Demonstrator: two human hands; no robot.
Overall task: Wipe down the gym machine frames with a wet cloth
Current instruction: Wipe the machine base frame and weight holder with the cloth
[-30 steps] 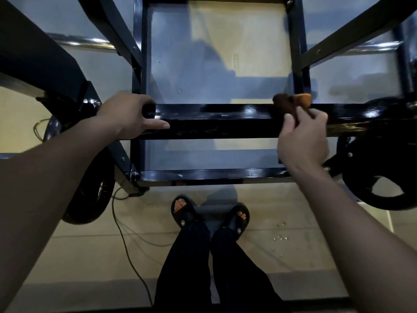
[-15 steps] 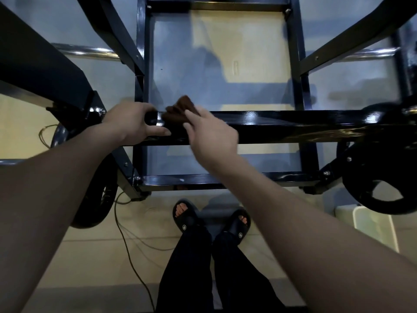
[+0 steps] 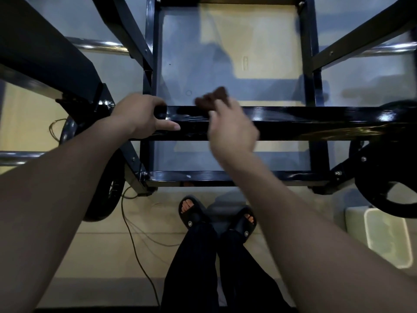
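The right hand (image 3: 232, 129) grip is closed on a brown cloth (image 3: 212, 100), pressed against the top of the black crossbar (image 3: 316, 119) at frame center. The left hand (image 3: 142, 116) grip wraps the crossbar's left end, thumb extended along the front face.

Gym floor, black machine frame (image 3: 282, 118), weight plate (image 3: 388, 177)

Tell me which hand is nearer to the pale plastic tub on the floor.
Right. The right hand, holding the brown cloth, works mid-crossbar, up-left of the pale plastic tub; the left hand grips the bar's far left end.
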